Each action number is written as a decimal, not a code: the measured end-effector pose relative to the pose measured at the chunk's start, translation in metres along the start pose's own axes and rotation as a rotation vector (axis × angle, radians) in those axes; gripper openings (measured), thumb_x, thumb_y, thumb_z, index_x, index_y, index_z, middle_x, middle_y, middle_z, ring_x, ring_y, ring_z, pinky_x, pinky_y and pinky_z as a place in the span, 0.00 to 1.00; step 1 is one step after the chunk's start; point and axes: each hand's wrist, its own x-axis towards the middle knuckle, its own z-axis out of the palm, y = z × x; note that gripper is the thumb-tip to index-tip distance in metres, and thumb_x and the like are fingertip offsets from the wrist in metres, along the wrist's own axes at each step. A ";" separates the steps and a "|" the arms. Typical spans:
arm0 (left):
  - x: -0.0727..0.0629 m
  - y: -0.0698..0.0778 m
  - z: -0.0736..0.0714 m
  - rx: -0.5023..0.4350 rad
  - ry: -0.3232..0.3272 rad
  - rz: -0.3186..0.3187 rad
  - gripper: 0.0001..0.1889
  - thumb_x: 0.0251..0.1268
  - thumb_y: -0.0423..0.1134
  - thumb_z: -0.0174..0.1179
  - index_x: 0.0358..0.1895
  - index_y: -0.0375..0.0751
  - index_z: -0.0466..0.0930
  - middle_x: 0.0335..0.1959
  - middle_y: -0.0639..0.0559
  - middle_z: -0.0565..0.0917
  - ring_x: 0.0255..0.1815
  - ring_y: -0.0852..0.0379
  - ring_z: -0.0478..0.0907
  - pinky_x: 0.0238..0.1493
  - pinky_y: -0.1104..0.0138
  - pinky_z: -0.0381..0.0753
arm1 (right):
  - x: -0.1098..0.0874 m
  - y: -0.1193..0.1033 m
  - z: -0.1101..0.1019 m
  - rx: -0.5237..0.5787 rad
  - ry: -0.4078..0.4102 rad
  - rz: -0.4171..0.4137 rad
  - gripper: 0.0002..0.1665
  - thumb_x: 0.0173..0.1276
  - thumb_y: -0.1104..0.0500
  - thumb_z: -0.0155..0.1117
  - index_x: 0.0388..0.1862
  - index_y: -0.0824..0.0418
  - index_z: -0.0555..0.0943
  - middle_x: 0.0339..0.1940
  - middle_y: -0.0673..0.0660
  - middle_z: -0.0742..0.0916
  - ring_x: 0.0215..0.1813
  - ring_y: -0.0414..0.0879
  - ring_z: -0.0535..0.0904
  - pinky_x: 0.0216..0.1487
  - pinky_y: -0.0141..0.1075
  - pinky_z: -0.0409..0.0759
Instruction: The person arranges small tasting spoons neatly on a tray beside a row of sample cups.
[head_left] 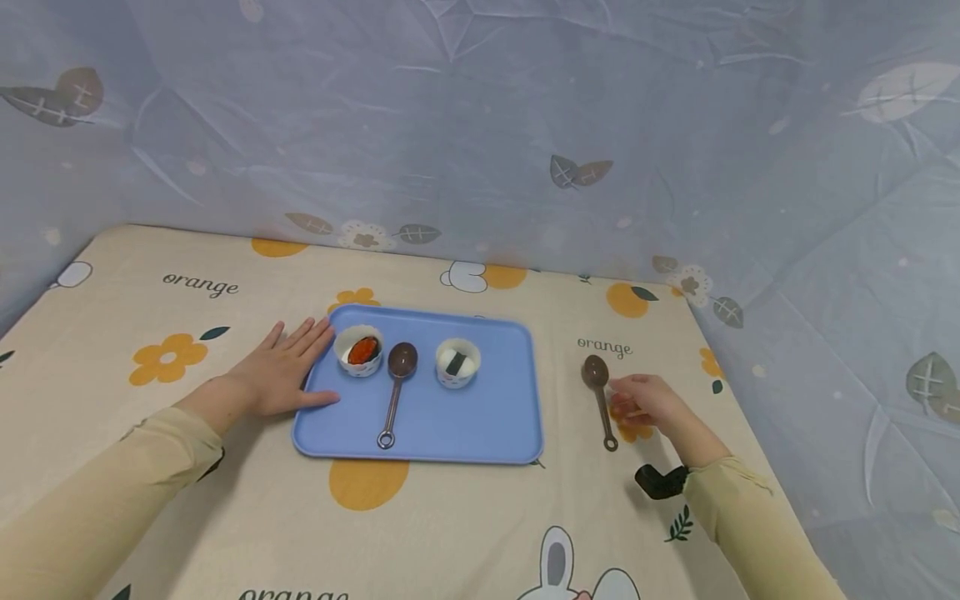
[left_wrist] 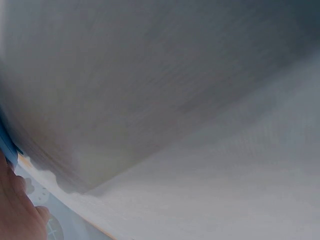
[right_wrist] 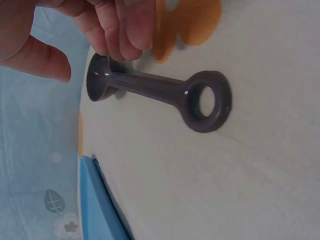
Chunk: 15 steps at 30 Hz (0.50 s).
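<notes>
My left hand (head_left: 281, 375) lies with spread fingers at the left edge of a blue tray (head_left: 487, 433), its thumb over the rim. On the tray a brown spoon (head_left: 402, 360) lies between two small white cups. The left cup (head_left: 358, 369) contains an orange-topped sushi piece (head_left: 363, 350); the right cup (head_left: 453, 381) contains a white rice ball with a black strip (head_left: 455, 362). Right of the tray, a second brown spoon (head_left: 596, 372) rests on the cloth. Beside its handle hovers my right hand (head_left: 651, 402), thumb and bent fingers apart in the right wrist view, holding nothing.
A cream cloth (head_left: 465, 533) printed with oranges, flowers and rabbits covers the table. Behind and to the right hangs a grey-blue leaf-patterned curtain (head_left: 510, 108). A black wrist mount (head_left: 660, 482) juts out below my right wrist. Most of the left wrist view is blurred and dark.
</notes>
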 end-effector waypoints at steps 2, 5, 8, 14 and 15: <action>0.000 0.000 0.000 0.000 0.002 0.000 0.55 0.55 0.72 0.49 0.73 0.30 0.45 0.75 0.34 0.46 0.75 0.35 0.41 0.71 0.39 0.36 | 0.001 0.002 0.001 0.000 0.006 0.008 0.23 0.71 0.54 0.51 0.52 0.74 0.72 0.30 0.53 0.82 0.30 0.41 0.79 0.35 0.33 0.82; 0.000 0.000 0.000 -0.001 0.002 -0.004 0.55 0.55 0.72 0.49 0.73 0.30 0.45 0.75 0.34 0.46 0.75 0.35 0.41 0.71 0.39 0.36 | 0.004 0.003 0.003 0.007 0.008 0.028 0.22 0.70 0.55 0.51 0.50 0.73 0.72 0.29 0.53 0.82 0.29 0.41 0.78 0.35 0.33 0.82; 0.001 0.000 0.000 -0.001 0.001 -0.011 0.55 0.55 0.72 0.49 0.73 0.30 0.45 0.75 0.34 0.46 0.75 0.35 0.41 0.71 0.39 0.35 | 0.005 0.005 0.003 0.005 0.005 0.046 0.22 0.70 0.55 0.52 0.51 0.73 0.72 0.29 0.52 0.82 0.29 0.40 0.78 0.34 0.32 0.82; 0.001 0.000 0.001 -0.002 -0.005 -0.016 0.55 0.54 0.72 0.50 0.73 0.30 0.45 0.75 0.34 0.46 0.75 0.35 0.41 0.71 0.39 0.35 | 0.006 0.005 0.007 -0.023 0.013 0.066 0.24 0.70 0.54 0.53 0.52 0.74 0.73 0.31 0.55 0.81 0.31 0.42 0.78 0.36 0.33 0.82; 0.001 0.000 0.000 -0.002 -0.005 -0.016 0.55 0.54 0.72 0.50 0.73 0.30 0.45 0.75 0.34 0.46 0.75 0.35 0.41 0.71 0.39 0.35 | 0.007 0.005 0.007 -0.024 0.020 0.068 0.24 0.70 0.54 0.54 0.52 0.74 0.73 0.32 0.55 0.82 0.31 0.42 0.78 0.36 0.33 0.82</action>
